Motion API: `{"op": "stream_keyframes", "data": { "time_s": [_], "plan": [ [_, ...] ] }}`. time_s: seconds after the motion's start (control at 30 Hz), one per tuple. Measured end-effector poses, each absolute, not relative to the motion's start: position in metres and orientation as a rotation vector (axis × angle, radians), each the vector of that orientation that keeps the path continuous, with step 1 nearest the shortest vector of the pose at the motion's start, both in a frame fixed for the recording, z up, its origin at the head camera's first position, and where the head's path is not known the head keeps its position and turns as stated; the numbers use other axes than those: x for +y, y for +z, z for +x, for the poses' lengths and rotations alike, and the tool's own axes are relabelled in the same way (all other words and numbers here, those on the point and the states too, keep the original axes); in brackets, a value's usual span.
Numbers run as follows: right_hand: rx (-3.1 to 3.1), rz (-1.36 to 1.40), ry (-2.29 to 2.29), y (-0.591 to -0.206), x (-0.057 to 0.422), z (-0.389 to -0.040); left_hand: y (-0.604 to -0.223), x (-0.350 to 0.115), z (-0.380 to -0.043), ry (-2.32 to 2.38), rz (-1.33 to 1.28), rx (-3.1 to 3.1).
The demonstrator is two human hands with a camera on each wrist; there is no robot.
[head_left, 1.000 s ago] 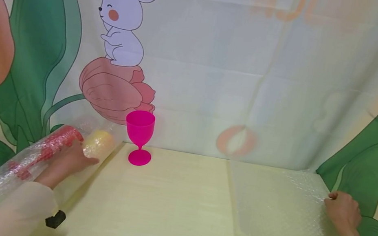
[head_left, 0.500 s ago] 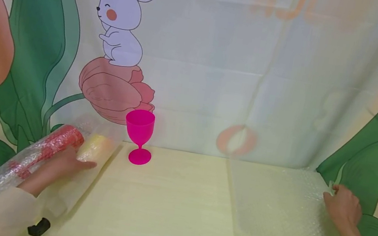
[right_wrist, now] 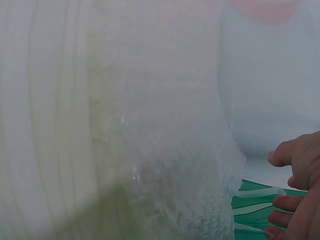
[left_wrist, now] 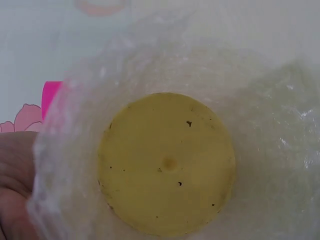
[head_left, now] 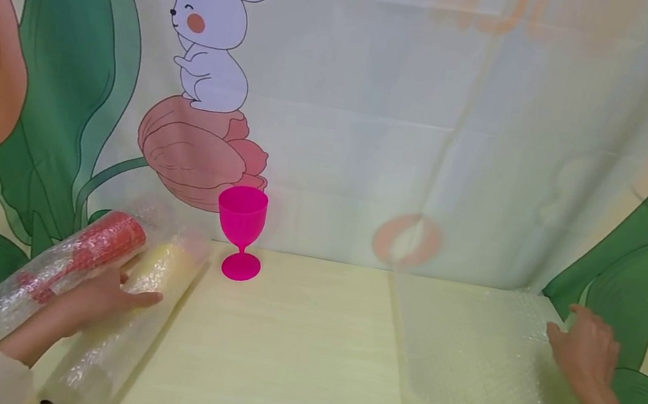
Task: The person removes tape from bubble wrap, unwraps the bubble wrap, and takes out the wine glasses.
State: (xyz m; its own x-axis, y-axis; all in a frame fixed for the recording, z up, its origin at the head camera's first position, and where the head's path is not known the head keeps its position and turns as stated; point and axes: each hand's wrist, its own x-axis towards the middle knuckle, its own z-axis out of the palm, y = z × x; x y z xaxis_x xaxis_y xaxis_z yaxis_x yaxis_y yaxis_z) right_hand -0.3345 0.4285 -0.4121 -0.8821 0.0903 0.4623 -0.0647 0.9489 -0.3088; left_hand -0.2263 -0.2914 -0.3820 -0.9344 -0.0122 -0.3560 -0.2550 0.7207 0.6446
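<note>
1. Head view: white cloth backdrop [head_left: 354, 94], printed with tulips and a rabbit, behind the bright pink stemmed goblet [head_left: 241, 217].
2. Pale yellow table [head_left: 300, 354], under the goblet.
3. Clear bubble-wrap sheet [head_left: 466, 351], flat, well right of the goblet.
4. Yellow bubble-wrapped piece [head_left: 159, 266], round-ended, left of the goblet.
5. Red bubble-wrapped piece [head_left: 111, 239], farther left of the goblet.
6. Left hand [head_left: 102, 297], left of the goblet, over the yellow piece; thumb stretched out, fingers partly hidden, grip cannot be told.
7. Right hand [head_left: 583, 352], far right of the goblet, by the sheet's edge; thumb spread from loosely bent fingers.
8. Goblet, upright.
</note>
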Motion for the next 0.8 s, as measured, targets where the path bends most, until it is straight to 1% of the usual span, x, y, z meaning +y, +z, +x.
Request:
{"op": "stream_keyframes", "data": {
  "time_s": [0.4, 0.8],
  "plan": [
    [-2.540, 0.062, 0.455, -0.416, 0.404, -0.316, -0.383, -0.289, -0.205, 1.021, -0.208, 2.598],
    [-2.559, 0.116, 0.532, -0.426, 0.351, -0.274, -0.398, -0.285, -0.192, 0.974, -0.220, 2.602]
  ]
}}
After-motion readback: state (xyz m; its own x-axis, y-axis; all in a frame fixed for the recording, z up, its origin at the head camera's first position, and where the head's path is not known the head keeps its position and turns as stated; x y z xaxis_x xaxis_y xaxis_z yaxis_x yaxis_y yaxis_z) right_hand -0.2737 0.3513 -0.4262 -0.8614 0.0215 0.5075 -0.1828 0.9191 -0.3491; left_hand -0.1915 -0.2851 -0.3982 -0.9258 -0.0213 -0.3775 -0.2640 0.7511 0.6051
